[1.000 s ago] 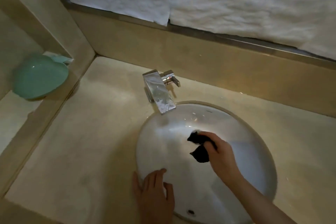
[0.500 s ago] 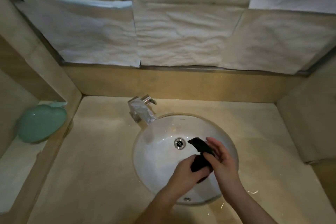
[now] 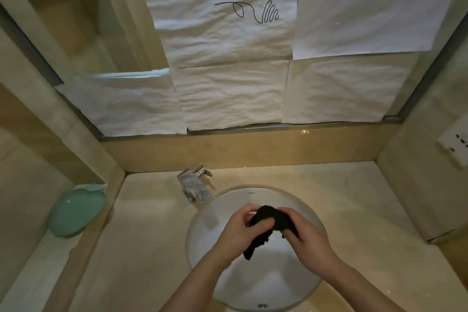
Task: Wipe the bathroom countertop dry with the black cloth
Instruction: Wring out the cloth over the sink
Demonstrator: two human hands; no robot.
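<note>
A small black cloth [image 3: 268, 221] is bunched up in the air over the white oval sink [image 3: 210, 223]. My left hand [image 3: 239, 232] grips its left side and my right hand [image 3: 305, 233] grips its right side, fingers curled into the fabric. A loose tail of the cloth hangs down between my wrists. The beige stone countertop [image 3: 147, 235] surrounds the sink on all sides.
A chrome faucet [image 3: 196, 186] stands at the sink's back left. A mint-green soap dish [image 3: 76, 211] sits on a lower ledge at the left. Crumpled white paper [image 3: 228, 94] covers the mirror above the backsplash. A wall socket [image 3: 455, 144] is at the right.
My left hand left the sink rim and joined my right hand on the cloth. Both hands lifted the cloth above the basin. The view tilted up and back, showing more of the wall.
</note>
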